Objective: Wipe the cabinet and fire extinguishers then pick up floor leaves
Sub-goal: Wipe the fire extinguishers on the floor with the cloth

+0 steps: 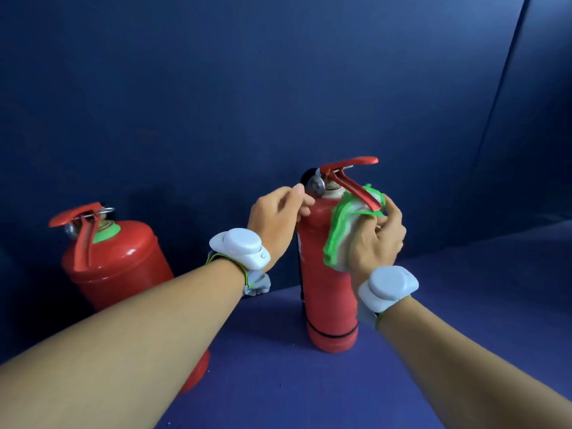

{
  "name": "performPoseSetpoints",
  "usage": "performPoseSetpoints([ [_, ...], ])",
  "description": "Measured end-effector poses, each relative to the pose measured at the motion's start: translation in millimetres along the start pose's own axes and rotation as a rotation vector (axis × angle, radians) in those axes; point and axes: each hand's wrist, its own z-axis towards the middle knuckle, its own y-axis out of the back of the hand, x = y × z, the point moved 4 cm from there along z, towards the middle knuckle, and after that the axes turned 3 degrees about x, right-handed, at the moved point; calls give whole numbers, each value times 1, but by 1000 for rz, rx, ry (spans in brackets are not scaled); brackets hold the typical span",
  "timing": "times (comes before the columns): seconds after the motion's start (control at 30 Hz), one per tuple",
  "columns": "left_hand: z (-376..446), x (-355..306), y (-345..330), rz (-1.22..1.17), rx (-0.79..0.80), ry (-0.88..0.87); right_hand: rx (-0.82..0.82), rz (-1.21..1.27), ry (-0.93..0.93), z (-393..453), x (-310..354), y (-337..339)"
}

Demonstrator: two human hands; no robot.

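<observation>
Blue floor [278, 391]: extinguisher [328, 298], cloth [340, 224] in right hand [377, 239].

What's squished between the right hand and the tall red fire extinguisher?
In the head view, a crumpled green-and-white cloth sits between the right hand and the upper part of the tall red fire extinguisher, just under its red lever.

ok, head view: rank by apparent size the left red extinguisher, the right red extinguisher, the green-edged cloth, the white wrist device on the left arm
1-2. Left red fire extinguisher and right red fire extinguisher: unsure, since the left one is partly hidden by the arm.
3. Green-edged white cloth, bunched in the right hand.
4. White wrist device.
</observation>
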Motion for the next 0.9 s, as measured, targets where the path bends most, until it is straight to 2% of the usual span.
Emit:
performPoseSetpoints([
  [0.1,10,13,-12,67,-90,24,85,8,81,-6,-11,-9],
  [0.23,27,27,-41,15,-64,76,216,-49,276,5,-15,-15],
  [0.3,29,35,-53,-46,-73,46,312,-45,237,23,-8,-14],
  [0.4,25,46,-59,-85,-196,-52,511,-62,166,61,-2,-19],
  [0.47,26,51,-63,-95,-277,-97,646,52,63,84,-7,-26],
  [0.6,28,57,-68,-142,-337,-111,614,384,-228,91,-45,-33],
  [0.67,29,58,-67,-143,-324,-126,558,378,-339,85,-62,-31],
  [0.77,31,60,-66,-126,-309,-139,569,336,-340,77,-60,-27],
  [0.83,29,58,-67,-114,-315,-154,550,322,-259,80,-52,-21],
  [0.9,30,58,-68,-106,-316,-185,602,308,-131,84,-31,-21],
])
